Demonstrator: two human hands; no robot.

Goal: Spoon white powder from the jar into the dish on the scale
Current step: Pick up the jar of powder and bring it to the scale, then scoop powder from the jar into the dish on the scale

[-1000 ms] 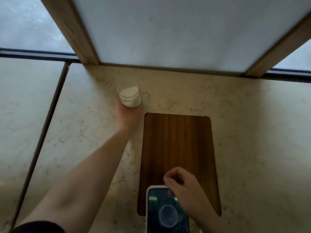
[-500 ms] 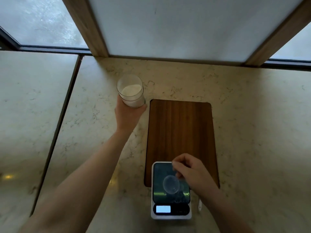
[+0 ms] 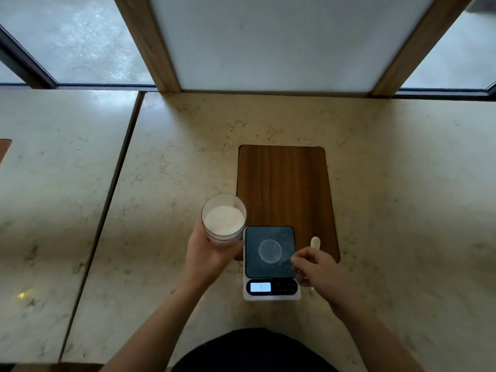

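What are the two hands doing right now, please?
Left hand: closed around the jar of white powder, beside the scale.
Right hand: fingers curled over a white spoon; whether it grips it cannot be told.

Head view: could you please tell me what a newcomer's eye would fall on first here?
Most likely the jar of white powder, open at the top and held in the left hand just left of the scale. Next comes the scale itself, at the near end of the wooden board, with a clear, empty-looking dish on its dark platform. The right hand is beside it, at a white spoon.
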